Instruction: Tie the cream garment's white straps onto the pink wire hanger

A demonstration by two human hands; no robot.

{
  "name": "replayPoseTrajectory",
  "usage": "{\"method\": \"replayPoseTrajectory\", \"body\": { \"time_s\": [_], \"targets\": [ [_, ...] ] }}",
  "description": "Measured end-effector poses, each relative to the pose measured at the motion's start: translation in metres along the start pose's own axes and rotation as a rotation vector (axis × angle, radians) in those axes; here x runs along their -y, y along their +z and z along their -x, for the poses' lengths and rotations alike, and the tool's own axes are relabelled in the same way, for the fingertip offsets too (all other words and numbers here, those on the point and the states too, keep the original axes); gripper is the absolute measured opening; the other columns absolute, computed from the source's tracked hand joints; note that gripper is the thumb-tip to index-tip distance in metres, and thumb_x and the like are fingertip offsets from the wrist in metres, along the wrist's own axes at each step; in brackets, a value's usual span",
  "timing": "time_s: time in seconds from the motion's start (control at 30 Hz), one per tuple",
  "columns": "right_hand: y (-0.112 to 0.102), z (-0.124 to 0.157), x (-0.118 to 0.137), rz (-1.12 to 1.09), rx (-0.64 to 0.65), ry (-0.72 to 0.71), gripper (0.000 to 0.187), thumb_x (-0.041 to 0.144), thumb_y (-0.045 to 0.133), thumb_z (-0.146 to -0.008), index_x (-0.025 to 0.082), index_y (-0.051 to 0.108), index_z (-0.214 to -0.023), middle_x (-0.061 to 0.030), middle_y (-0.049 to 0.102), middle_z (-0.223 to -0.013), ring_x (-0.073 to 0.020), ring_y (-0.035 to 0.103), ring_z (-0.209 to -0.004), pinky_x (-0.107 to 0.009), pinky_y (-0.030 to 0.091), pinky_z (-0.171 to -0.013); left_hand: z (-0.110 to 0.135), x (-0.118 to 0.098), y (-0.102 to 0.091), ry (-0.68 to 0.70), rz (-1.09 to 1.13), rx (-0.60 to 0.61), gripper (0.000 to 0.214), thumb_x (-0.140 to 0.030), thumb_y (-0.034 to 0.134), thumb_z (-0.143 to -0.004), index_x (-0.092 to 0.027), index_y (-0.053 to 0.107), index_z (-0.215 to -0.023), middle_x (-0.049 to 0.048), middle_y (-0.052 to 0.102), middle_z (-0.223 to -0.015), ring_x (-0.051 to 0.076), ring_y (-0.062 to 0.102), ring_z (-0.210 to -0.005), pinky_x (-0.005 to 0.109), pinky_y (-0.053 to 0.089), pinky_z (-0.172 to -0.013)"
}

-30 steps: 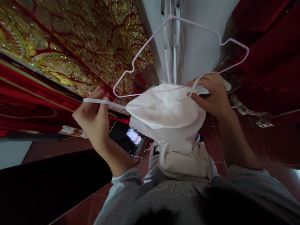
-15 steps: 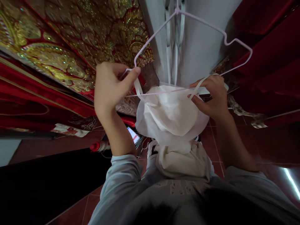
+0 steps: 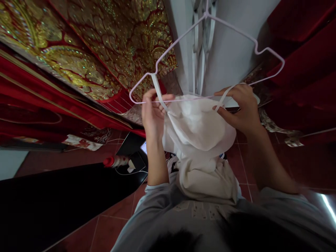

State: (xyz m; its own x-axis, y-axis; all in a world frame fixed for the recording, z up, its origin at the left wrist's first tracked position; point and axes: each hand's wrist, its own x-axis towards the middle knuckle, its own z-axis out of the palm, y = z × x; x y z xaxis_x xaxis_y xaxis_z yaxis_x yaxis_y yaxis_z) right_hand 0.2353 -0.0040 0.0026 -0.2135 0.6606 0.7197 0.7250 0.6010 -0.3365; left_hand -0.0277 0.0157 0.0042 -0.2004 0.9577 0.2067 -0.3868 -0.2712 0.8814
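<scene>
A pale pink wire hanger [image 3: 228, 33] hangs in front of a white wall. A white garment [image 3: 199, 129] with thin straps droops below its bottom bar. The left strap [image 3: 156, 87] is looped over the hanger's left shoulder notch. My left hand [image 3: 153, 113] is closed, pinching that strap just under the bar. My right hand [image 3: 241, 106] is closed on the right strap [image 3: 224, 96] beside the hanger's bottom bar. More cream fabric [image 3: 207, 182] hangs down against my chest.
Red garments with gold embroidery [image 3: 105, 45] hang at the left, and dark red velvet [image 3: 307, 70] at the right. On the red tiled floor lie a phone [image 3: 144, 147], a cable and a red-and-white object [image 3: 115, 161]. A black surface [image 3: 57, 199] fills the lower left.
My left hand carried the left strap up, hooked it over the hanger's left shoulder, then dropped down to just below the bar. My right hand stayed put.
</scene>
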Motion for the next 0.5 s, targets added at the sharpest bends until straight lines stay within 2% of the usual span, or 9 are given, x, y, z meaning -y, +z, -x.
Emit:
{"method": "replayPoseTrajectory", "body": {
  "time_s": [0.07,0.13,0.3,0.33,0.4,0.5],
  "targets": [
    [-0.005,-0.001,0.0,0.02,0.036,0.023,0.027,0.049,0.069,-0.094,0.034,0.07,-0.117,-0.0053,0.078,-0.108,-0.0314,0.072,-0.104,-0.057,0.055,-0.096,0.007,0.006,0.008,0.003,0.006,0.083,0.031,-0.057,0.062,-0.101,-0.026,0.062,-0.106,0.0033,0.079,-0.089,0.024,0.077,-0.107,0.039,0.057,-0.103],
    [-0.012,0.001,-0.007,0.024,-0.004,0.048,0.03,0.047,0.07,-0.094,0.034,0.069,-0.121,-0.0075,0.077,-0.114,-0.0319,0.071,-0.11,-0.056,0.056,-0.099,0.011,0.009,0.012,0.025,0.008,0.103,0.031,-0.056,0.065,-0.099,-0.026,0.062,-0.102,0.0023,0.077,-0.084,0.025,0.077,-0.109,0.042,0.055,-0.108],
    [-0.026,0.005,-0.048,-0.078,-0.477,0.146,0.044,0.043,0.076,-0.09,0.025,0.068,-0.129,-0.0182,0.07,-0.123,-0.0321,0.071,-0.11,-0.049,0.059,-0.091,0.01,0.001,0.012,0.042,0.014,0.067,0.028,-0.052,0.066,-0.099,-0.025,0.059,-0.096,-0.0002,0.071,-0.075,0.025,0.078,-0.098,0.042,0.058,-0.102],
    [-0.028,0.003,-0.054,-0.101,-0.499,0.166,0.046,0.04,0.078,-0.088,0.024,0.068,-0.13,-0.0183,0.07,-0.123,-0.0315,0.071,-0.11,-0.047,0.059,-0.091,0.009,0.0,0.012,0.049,0.014,0.069,0.028,-0.051,0.068,-0.098,-0.025,0.059,-0.095,-0.0009,0.07,-0.074,0.024,0.078,-0.094,0.041,0.059,-0.1],
    [-0.031,-0.008,-0.056,-0.09,-0.443,0.172,0.051,0.031,0.082,-0.083,0.024,0.068,-0.131,-0.0156,0.068,-0.125,-0.0304,0.07,-0.113,-0.046,0.06,-0.093,0.007,0.001,0.011,0.071,0.025,0.082,0.029,-0.051,0.07,-0.097,-0.024,0.059,-0.095,-0.0022,0.068,-0.072,0.021,0.077,-0.085,0.038,0.06,-0.097],
    [-0.031,-0.03,-0.048,0.011,-0.36,0.084,0.063,0.016,0.083,-0.072,0.024,0.068,-0.132,-0.0093,0.066,-0.121,-0.0272,0.068,-0.112,-0.042,0.059,-0.091,0.008,0.006,0.012,0.103,0.066,0.103,0.028,-0.048,0.072,-0.096,-0.023,0.06,-0.096,-0.0029,0.068,-0.07,0.018,0.074,-0.076,0.036,0.061,-0.094]
  ]
}}
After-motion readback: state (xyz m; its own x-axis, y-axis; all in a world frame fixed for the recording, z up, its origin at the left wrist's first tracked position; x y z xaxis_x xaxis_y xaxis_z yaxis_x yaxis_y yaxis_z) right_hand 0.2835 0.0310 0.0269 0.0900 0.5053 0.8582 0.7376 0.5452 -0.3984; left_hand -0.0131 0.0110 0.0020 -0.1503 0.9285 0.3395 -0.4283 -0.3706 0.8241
